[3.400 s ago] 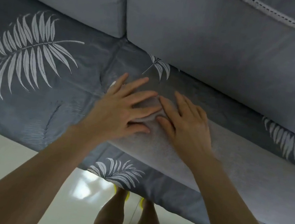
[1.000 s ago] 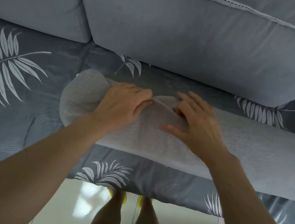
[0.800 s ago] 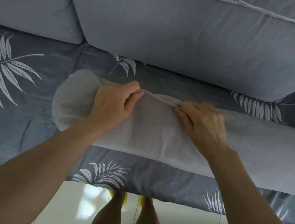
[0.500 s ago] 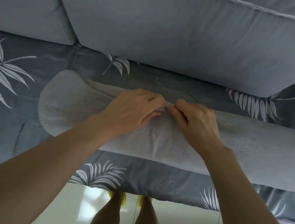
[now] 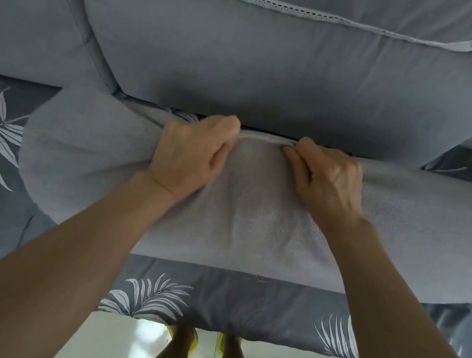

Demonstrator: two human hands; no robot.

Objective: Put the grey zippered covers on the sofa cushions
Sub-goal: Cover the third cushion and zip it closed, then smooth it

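Left hand: the left hand [image 5: 192,152] grips the far edge of the grey cover [image 5: 252,222]; its fingers [image 5: 226,127] are curled over that edge and clamped on the cloth, with the tips hidden behind it
Right hand: the right hand [image 5: 327,178] holds the same edge just beside the left one, fingers curled and closed on the fabric, the thumb lying along the edge toward the left hand
Between the fingers: a short stretch of the cover's edge [image 5: 262,137] is pulled tight and straight
Grey cover: it lies long and full under both palms and runs out to both sides of the hands, so I judge that a cushion is already inside it
Beyond the fingertips: a back cushion [image 5: 278,70] of the sofa, almost touching the knuckles
Toward the wrists: the leaf-print sheet [image 5: 223,301] that the cover rests on
Zipper: I cannot tell where it is, or whether it is closed
Step in hand: pulling the opening edge over the filling and bringing it together
Next move: it calls for keeping the edge tight with one hand and finding the zipper pull with the other
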